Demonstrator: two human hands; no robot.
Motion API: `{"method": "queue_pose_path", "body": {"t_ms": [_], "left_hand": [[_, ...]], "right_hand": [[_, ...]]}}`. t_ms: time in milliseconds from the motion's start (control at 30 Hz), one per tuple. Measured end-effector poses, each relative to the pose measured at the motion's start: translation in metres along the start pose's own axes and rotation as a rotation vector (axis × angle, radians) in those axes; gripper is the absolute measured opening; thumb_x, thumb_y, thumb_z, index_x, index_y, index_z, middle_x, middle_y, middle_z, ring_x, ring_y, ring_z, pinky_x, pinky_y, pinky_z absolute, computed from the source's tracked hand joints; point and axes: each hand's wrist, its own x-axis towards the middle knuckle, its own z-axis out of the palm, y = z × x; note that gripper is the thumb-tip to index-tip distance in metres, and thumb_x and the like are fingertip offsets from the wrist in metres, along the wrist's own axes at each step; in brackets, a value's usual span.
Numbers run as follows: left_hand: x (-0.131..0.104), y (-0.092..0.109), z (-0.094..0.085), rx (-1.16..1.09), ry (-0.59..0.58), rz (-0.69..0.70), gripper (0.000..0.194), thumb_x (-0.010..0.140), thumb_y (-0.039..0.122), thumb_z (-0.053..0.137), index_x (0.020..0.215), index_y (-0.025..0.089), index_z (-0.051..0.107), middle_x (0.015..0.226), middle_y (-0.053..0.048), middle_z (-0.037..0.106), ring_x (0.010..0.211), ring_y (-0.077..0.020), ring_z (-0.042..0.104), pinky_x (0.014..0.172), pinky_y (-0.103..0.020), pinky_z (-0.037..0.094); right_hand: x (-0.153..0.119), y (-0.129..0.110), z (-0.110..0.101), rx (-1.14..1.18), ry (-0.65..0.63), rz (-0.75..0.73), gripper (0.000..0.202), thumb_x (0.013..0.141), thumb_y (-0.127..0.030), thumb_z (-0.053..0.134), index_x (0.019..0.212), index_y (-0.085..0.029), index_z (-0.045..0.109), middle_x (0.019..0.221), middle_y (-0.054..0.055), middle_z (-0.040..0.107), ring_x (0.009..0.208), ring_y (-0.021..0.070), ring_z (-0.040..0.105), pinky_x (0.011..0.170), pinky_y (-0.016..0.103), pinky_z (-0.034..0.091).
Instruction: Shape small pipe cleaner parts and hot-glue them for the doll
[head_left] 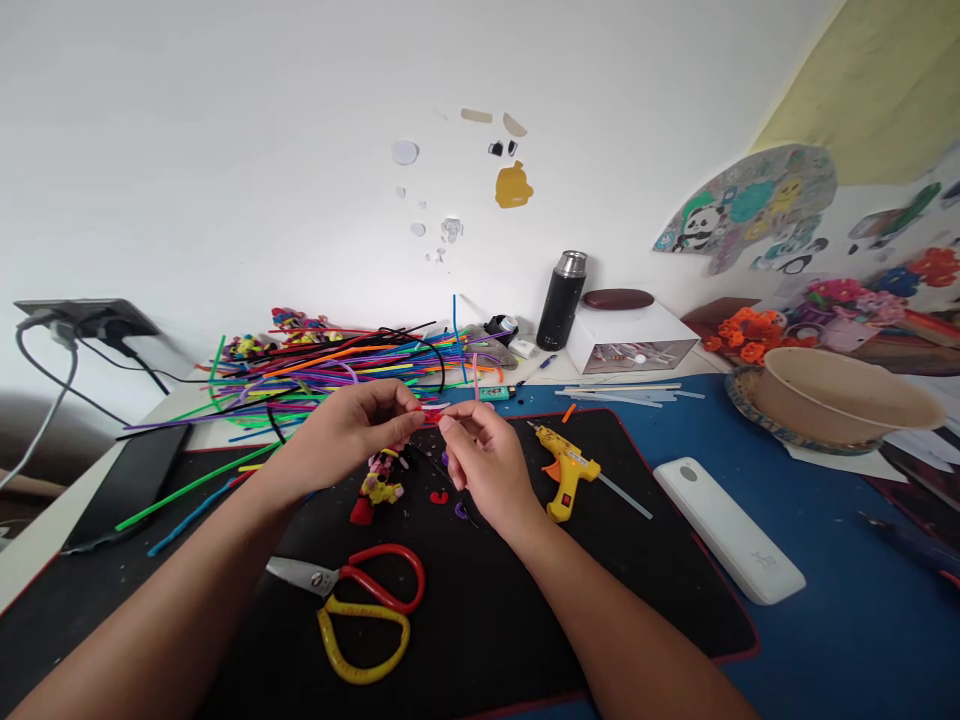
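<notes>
Nearest camera: bare forearms (pixel 202 580), in from near left and near right. Small red piece (pixel 429 417) at centre, held over far part of black mat (pixel 480 620), between both hands. Left hand (pixel 360 425): thumb and index pinched on left end, nearly shut. Right hand (pixel 491 470): thumb and index closed on right end, other fingers half curled. Exact shape of piece too small to tell. Handling, as judged: pinch lightly, close to the point being worked; turn with fingertips, wrists steady; avoid squeezing or bending so small a part. Just near side of hands: fuzzy yellow-and-red figure (pixel 379 488) to left, loose red bit (pixel 439 497) to its right; avoid brushing either. Right of right hand: yellow glue gun (pixel 562 455), nozzle toward hands; treat as hot, heat not visible. Near left: scissors (pixel 324 580), blades pointing left. Far left: pipe cleaners (pixel 352 360), heaped. Farther right: white case (pixel 727 530), partly on blue worktop (pixel 787 500).
</notes>
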Motion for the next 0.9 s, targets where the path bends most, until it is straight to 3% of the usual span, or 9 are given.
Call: {"method": "queue_pose_path", "body": {"t_ms": [233,533,767,900], "left_hand": [[0.000,0.005,0.002,-0.001,-0.020,0.013,0.048,0.090,0.066,0.077,0.087,0.019,0.070,0.073,0.000,0.065,0.067,-0.0165,0.060,0.061,-0.026,0.049],[0.000,0.002,-0.002,0.004,-0.045,-0.022,0.045,0.091,0.064,0.076,0.090,0.019,0.072,0.077,-0.001,0.068,0.069,-0.0171,0.062,0.062,-0.026,0.050],[-0.005,0.009,-0.009,0.204,-0.091,0.008,0.038,0.094,0.059,0.072,0.089,0.021,0.075,0.078,-0.001,0.072,0.071,-0.0187,0.064,0.063,-0.026,0.048],[-0.005,0.006,-0.011,0.214,-0.091,0.003,0.037,0.096,0.058,0.070,0.090,0.022,0.075,0.078,-0.001,0.073,0.071,-0.0184,0.064,0.063,-0.026,0.048]], "right_hand": [[-0.001,0.002,0.001,-0.048,0.043,-0.010,0.026,0.090,-0.048,0.073,0.089,-0.024,0.062,0.063,-0.007,0.055,0.044,0.0096,0.044,0.042,0.024,0.033],[-0.001,0.001,0.000,-0.216,0.023,-0.094,0.013,0.086,-0.034,0.068,0.081,-0.024,0.061,0.059,-0.008,0.047,0.052,0.0122,0.041,0.051,0.026,0.032],[-0.005,0.000,-0.001,-0.330,-0.097,-0.101,0.010,0.085,-0.029,0.065,0.079,-0.024,0.059,0.058,-0.009,0.043,0.052,0.0117,0.037,0.053,0.027,0.029],[-0.005,0.002,0.001,-0.301,-0.074,-0.091,0.011,0.087,-0.030,0.066,0.081,-0.024,0.060,0.060,-0.008,0.048,0.054,0.0121,0.042,0.054,0.027,0.033]]}}
